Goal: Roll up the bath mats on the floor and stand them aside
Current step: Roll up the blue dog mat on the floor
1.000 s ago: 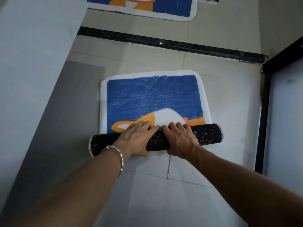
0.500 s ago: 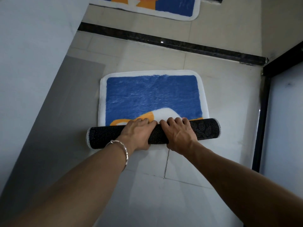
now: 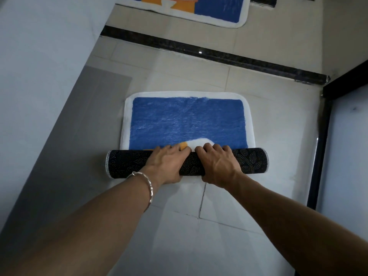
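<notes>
Less blue shows than before, because the roll (image 3: 127,162) has grown. On the tiled floor (image 3: 219,246) lies the blue mat (image 3: 187,120), its dark rolled part nearest. Side by side, the left hand (image 3: 165,164) and right hand (image 3: 217,166) grip the roll's middle.

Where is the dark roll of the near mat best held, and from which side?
Near its middle, from above on the near side, as left hand and right hand do: the dark roll lies crosswise, long and soft.

Single wide-angle head view; faces forward, steeply down; floor (image 3: 199,246) near; left hand (image 3: 167,164), right hand (image 3: 217,164) mid-frame.
</notes>
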The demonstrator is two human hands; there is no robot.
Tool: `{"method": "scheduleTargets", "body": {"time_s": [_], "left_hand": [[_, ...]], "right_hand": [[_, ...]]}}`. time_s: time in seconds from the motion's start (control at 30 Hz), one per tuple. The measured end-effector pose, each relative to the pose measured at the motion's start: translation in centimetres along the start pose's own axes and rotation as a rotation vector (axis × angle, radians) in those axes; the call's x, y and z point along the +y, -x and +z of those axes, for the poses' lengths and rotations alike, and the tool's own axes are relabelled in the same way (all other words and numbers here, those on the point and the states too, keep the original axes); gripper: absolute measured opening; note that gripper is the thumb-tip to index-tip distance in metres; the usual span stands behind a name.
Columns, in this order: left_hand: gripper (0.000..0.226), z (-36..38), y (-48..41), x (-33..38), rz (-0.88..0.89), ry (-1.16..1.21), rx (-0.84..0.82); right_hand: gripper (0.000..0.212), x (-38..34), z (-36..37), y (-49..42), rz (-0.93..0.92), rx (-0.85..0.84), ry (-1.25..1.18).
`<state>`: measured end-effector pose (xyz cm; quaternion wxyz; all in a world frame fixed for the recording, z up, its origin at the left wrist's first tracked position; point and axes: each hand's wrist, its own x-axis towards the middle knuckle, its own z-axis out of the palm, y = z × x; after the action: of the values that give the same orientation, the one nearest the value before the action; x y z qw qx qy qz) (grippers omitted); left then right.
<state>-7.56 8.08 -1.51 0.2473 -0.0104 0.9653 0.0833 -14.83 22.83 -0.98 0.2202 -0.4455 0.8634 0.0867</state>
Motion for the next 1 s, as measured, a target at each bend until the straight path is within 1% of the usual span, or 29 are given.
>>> {"method": "scheduleTargets", "body": {"time_s": [0.1, 0.13, 0.2, 0.27, 0.33, 0.4, 0.43, 0.5, 0.57, 0.67, 0.7, 0.8, 0.87, 0.93, 1.0], "left_hand": [[0.076, 0.2, 0.2, 0.6, -0.046, -0.022, 0.019], [0.078, 0.2, 0.2, 0.8, -0.053, -0.038, 0.037], [0.067, 0.1, 0.0, 1.0, -0.055, -0.062, 0.058], [0.053, -0.4, -0.4, 0.7, -0.059, -0.035, 0.030], [0.052, -0.9, -0.8, 0.3, -0.056, 0.043, -0.033], [0.056, -1.5, -1.1, -0.1, -0.046, 0.110, -0.095], [0.058, -1.7, -1.1, -0.2, -0.042, 0.132, -0.121], [0.058, -1.9, -1.0, -0.3, -0.040, 0.151, -0.143], [0.060, -1.6, -0.5, -0.2, -0.043, 0.127, -0.098], [0.065, -0.6, 0.4, 0.0, -0.017, -0.009, 0.058], [0.064, -0.3, 0.6, 0.0, -0.016, -0.043, 0.085], [0.057, -0.4, 0.4, -0.2, -0.041, -0.042, 0.066], [0.057, -0.6, 0.0, -0.4, -0.041, -0.007, 0.035], [0.058, -0.9, -0.2, -0.5, -0.041, 0.029, -0.001], [0.058, -1.1, -0.3, -0.5, -0.046, 0.035, -0.015]], "right_hand": [[0.055, 0.2, -0.7, -0.6, -0.014, -0.065, -0.014], [0.056, 0.3, -1.0, -0.8, -0.018, -0.093, -0.031], [0.057, 0.6, -1.6, -1.3, -0.028, -0.156, -0.082], [0.057, 0.7, -1.9, -1.5, -0.030, -0.173, -0.131], [0.061, 0.6, -1.7, -1.1, -0.038, -0.106, -0.124], [0.069, 0.3, -1.0, -0.5, -0.059, -0.003, -0.037], [0.072, 0.0, -0.7, -0.3, -0.062, 0.024, 0.000], [0.070, -0.3, -0.4, -0.3, -0.043, 0.022, 0.019], [0.064, -0.3, -0.7, -0.6, -0.034, -0.008, -0.003], [0.060, 0.0, -1.6, -1.2, -0.043, -0.082, -0.070], [0.060, 0.1, -1.8, -1.4, -0.048, -0.119, -0.099], [0.063, 0.2, -2.1, -1.9, -0.068, -0.194, -0.142], [0.064, 0.4, -2.0, -2.1, -0.076, -0.162, -0.159], [0.067, 0.4, -1.5, -1.8, -0.094, -0.075, -0.137], [0.072, 0.1, -0.6, -1.3, -0.111, 0.029, -0.052]]}}
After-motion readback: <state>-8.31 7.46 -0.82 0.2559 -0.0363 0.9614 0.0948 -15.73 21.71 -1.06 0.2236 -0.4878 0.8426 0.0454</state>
